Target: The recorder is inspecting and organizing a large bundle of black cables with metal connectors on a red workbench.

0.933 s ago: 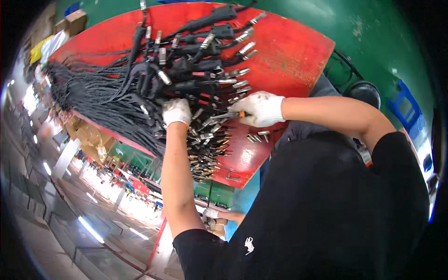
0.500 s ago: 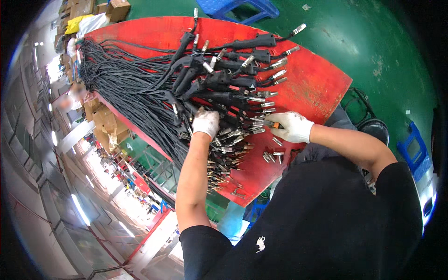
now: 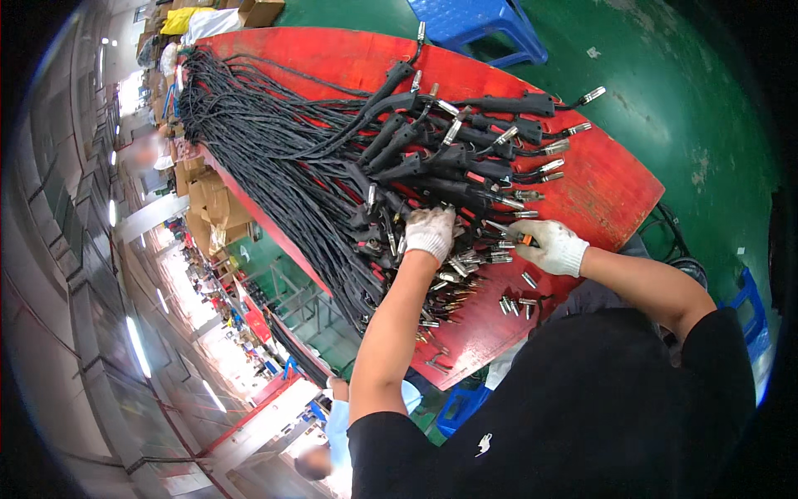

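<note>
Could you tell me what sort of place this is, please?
Most likely a factory assembly floor. A red table is heaped with black cabled torches, loose metal tips lie by the gloved hands, and cardboard boxes stand on a green painted floor.

Head's tipped since a second ago, so more of the red table [image 3: 615,191] and the blue stool [image 3: 482,25] show. Left hand [image 3: 430,233] slid off the loose tips into the black torch cables [image 3: 332,166]; right hand [image 3: 549,245] hardly moved, orange-handled tool [image 3: 524,239] pinched.
</note>
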Tool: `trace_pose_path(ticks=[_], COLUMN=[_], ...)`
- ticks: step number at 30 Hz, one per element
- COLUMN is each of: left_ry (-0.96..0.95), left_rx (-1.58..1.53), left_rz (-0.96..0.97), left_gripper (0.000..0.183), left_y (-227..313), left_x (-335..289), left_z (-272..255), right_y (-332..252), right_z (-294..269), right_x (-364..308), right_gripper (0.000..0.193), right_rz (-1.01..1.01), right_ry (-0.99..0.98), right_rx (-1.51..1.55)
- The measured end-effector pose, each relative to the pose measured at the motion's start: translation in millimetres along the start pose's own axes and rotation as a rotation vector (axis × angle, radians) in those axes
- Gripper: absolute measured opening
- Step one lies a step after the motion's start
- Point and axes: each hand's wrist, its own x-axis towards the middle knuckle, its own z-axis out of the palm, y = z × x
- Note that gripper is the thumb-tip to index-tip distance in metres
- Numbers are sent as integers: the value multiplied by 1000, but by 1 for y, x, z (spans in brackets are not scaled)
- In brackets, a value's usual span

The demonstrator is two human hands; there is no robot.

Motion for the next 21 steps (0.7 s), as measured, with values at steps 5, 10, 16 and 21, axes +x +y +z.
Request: trace_pose_path(ticks=[5,10,16,21], left_ry=[-78,-91,88,156], left_rx=[19,-3,-164,-32], left_rz=[-118,-132,-382,-308], left_gripper=[45,48,54,34], left_y=[-7,-15,3,50], left_x=[22,16,-11,-28], left_z=[18,16,8,40], right_y=[-5,3,9,13], right_z=[-14,-22,-26,-17], right_x=[-9,-26,-50,-62], right_gripper=[43,41,38,35], right_rz=[12,19,84,104], right_ry=[63,111,123,130], right_rx=[14,34,81,112])
